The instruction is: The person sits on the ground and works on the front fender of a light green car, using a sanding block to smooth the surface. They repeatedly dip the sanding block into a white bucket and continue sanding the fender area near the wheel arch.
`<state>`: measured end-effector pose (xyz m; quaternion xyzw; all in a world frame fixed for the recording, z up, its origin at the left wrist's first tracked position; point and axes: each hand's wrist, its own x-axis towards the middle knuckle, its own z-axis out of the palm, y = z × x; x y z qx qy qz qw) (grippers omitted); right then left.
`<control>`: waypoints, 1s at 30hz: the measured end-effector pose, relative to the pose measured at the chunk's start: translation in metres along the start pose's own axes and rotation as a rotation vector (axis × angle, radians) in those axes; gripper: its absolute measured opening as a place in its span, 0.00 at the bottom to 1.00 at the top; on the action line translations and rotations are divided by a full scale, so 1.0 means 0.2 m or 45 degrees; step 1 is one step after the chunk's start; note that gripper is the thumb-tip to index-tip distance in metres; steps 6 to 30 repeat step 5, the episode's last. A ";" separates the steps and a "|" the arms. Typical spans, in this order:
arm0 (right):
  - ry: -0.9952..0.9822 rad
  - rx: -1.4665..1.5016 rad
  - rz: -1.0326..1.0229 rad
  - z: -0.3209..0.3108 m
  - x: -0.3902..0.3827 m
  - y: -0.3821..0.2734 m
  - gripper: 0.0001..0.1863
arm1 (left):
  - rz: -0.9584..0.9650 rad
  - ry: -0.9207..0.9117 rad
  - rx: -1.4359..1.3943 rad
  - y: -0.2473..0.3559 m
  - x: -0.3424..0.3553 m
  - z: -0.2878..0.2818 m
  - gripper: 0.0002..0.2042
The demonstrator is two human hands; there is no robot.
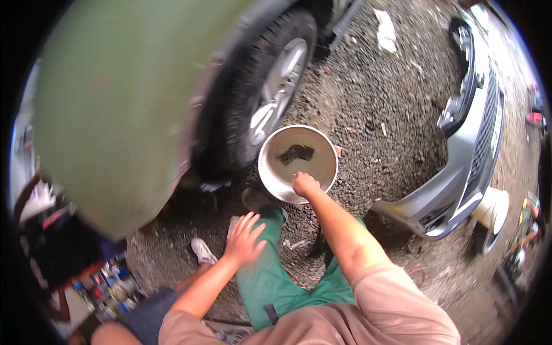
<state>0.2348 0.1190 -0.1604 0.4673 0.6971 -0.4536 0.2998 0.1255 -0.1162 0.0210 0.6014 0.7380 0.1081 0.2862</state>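
Observation:
A round, pale bucket [326, 167] stands on the gravel in front of me, beside the car wheel. A dark, ragged-edged patch [296, 154] shows inside it; I cannot tell whether it is a cloth, dirt or a reflection. My right hand [306, 185] reaches over the bucket's near edge with its fingers curled closed. Whatever those fingers hold, if anything, is hidden. Over my green trouser leg [259, 276], my left hand [244, 240] has its fingers spread and holds nothing.
A green car body panel [126, 109] and a wheel [273, 86] rise at the left. To the right lies a detached silver bumper [460, 167] near a white bucket [492, 210]. Another person's shoe [203, 251] and leg are close at lower left, by assorted small items [112, 287].

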 end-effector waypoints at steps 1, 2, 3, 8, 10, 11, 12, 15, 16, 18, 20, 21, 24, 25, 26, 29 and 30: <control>0.103 0.049 -0.039 0.00 -0.17 -0.03 0.22 | -0.024 0.021 0.033 0.07 -0.05 0.06 0.25; 0.129 0.062 -0.116 -0.01 -0.31 -0.02 0.22 | -0.050 0.046 0.067 0.14 -0.11 0.14 0.25; 0.153 0.073 -0.194 -0.05 -0.47 -0.01 0.22 | -0.103 -0.016 0.112 0.26 -0.17 0.19 0.25; 0.291 0.173 -0.256 -0.12 -0.81 -0.04 0.20 | -0.313 -0.137 0.187 0.41 -0.29 0.42 0.25; 0.291 0.173 -0.256 -0.12 -0.81 -0.04 0.20 | -0.313 -0.137 0.187 0.41 -0.29 0.42 0.25; 0.291 0.173 -0.256 -0.12 -0.81 -0.04 0.20 | -0.313 -0.137 0.187 0.41 -0.29 0.42 0.25; 0.291 0.173 -0.256 -0.12 -0.81 -0.04 0.20 | -0.313 -0.137 0.187 0.41 -0.29 0.42 0.25; 0.291 0.173 -0.256 -0.12 -0.81 -0.04 0.20 | -0.313 -0.137 0.187 0.41 -0.29 0.42 0.25; 0.291 0.173 -0.256 -0.12 -0.81 -0.04 0.20 | -0.313 -0.137 0.187 0.41 -0.29 0.42 0.25; 0.291 0.173 -0.256 -0.12 -0.81 -0.04 0.20 | -0.313 -0.137 0.187 0.41 -0.29 0.42 0.25; 0.291 0.173 -0.256 -0.12 -0.81 -0.04 0.20 | -0.313 -0.137 0.187 0.41 -0.29 0.42 0.25; 0.291 0.173 -0.256 -0.12 -0.81 -0.04 0.20 | -0.313 -0.137 0.187 0.41 -0.29 0.42 0.25; 0.291 0.173 -0.256 -0.12 -0.81 -0.04 0.20 | -0.313 -0.137 0.187 0.41 -0.29 0.42 0.25; 0.291 0.173 -0.256 -0.12 -0.81 -0.04 0.20 | -0.313 -0.137 0.187 0.41 -0.29 0.42 0.25; 0.291 0.173 -0.256 -0.12 -0.81 -0.04 0.20 | -0.313 -0.137 0.187 0.41 -0.29 0.42 0.25; 0.291 0.173 -0.256 -0.12 -0.81 -0.04 0.20 | -0.313 -0.137 0.187 0.41 -0.29 0.42 0.25; 0.291 0.173 -0.256 -0.12 -0.81 -0.04 0.20 | -0.313 -0.137 0.187 0.41 -0.29 0.42 0.25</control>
